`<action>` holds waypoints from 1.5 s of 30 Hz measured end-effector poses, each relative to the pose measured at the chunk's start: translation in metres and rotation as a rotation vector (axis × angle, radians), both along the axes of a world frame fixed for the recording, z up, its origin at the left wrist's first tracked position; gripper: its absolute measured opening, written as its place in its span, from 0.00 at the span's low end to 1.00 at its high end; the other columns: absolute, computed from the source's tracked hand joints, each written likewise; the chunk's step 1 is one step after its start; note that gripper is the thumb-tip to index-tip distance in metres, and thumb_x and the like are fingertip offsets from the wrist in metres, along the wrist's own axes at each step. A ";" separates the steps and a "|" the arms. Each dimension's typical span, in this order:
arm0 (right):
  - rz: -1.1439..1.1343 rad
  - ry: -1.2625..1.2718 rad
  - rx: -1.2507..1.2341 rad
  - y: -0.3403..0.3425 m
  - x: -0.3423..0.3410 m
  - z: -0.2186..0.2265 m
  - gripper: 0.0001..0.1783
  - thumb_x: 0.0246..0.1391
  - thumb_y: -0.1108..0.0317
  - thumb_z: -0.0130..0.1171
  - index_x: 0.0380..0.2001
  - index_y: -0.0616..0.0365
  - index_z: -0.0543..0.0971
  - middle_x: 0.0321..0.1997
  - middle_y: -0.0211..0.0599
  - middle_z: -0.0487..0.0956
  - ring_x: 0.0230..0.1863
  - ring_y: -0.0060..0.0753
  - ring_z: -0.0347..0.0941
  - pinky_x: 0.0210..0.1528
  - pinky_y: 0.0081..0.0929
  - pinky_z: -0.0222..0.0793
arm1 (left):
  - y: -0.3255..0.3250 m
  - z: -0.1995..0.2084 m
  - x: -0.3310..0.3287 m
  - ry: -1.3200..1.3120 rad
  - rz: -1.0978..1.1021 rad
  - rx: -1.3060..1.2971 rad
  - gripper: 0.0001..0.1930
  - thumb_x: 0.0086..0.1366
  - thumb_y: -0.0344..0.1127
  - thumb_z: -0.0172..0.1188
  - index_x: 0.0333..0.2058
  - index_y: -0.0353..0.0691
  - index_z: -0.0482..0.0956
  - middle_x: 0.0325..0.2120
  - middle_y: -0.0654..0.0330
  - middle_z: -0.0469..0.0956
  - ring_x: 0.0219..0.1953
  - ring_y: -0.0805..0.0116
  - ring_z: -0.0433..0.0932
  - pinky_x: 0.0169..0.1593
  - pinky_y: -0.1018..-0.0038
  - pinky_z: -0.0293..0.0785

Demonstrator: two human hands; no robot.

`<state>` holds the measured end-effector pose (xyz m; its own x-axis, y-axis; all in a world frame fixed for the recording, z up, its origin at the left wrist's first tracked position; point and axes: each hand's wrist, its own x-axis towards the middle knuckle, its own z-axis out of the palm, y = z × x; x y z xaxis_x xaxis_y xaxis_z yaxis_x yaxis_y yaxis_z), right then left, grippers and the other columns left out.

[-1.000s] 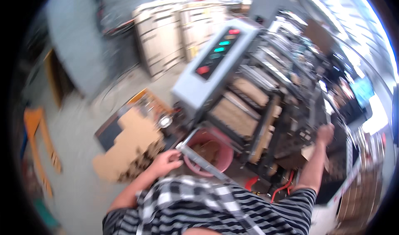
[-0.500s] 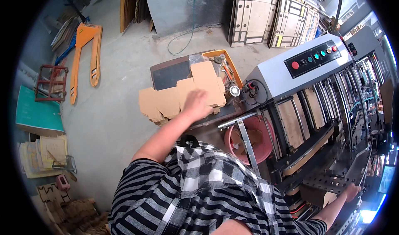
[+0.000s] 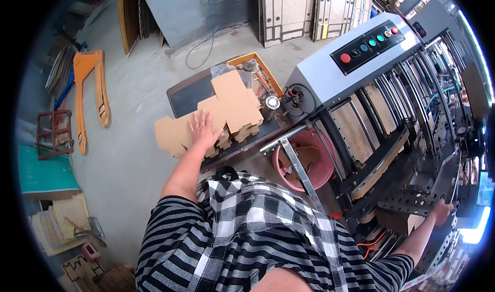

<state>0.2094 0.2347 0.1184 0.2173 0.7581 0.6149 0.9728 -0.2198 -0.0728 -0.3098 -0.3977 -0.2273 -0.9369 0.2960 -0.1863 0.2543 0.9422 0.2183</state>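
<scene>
My left hand (image 3: 203,131) lies flat with fingers spread on a stack of brown die-cut cardboard blanks (image 3: 237,103), which covers much of a low dark table (image 3: 181,97). Far to the right, my right hand (image 3: 442,212) is at the machine, its fingers closed beside a perforated metal plate (image 3: 407,202). What those fingers hold is too small to make out. Below the plate sits a brown cardboard piece (image 3: 399,221) inside the machine (image 3: 361,129).
A yellow tray (image 3: 279,85) of tools and a metal canister (image 3: 271,104) share the table. A pink bin (image 3: 323,174) with cardboard scraps stands between table and machine. A grey control box (image 3: 322,65) rises behind. An orange pallet jack (image 3: 82,93) rests at the left.
My left hand has moved left across the cardboard blanks and now lies flat with fingers spread. My right hand remains by the perforated plate. The whole view has shifted a little.
</scene>
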 end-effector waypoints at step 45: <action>1.372 0.106 -0.757 -0.288 -0.244 -0.101 0.23 0.43 0.67 0.62 0.46 0.62 0.76 0.45 0.45 0.79 0.47 0.43 0.75 0.51 0.34 0.69 | 0.003 0.005 0.006 0.070 0.020 0.041 0.41 0.55 0.56 0.58 0.64 0.50 0.54 0.68 0.61 0.46 0.70 0.54 0.34 0.68 0.51 0.27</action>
<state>-0.0350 -0.0532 0.0174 -0.8540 0.5186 0.0423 0.4507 0.7779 -0.4380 -0.3038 -0.3950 -0.2224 -0.9530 0.2833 -0.1078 0.2518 0.9378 0.2392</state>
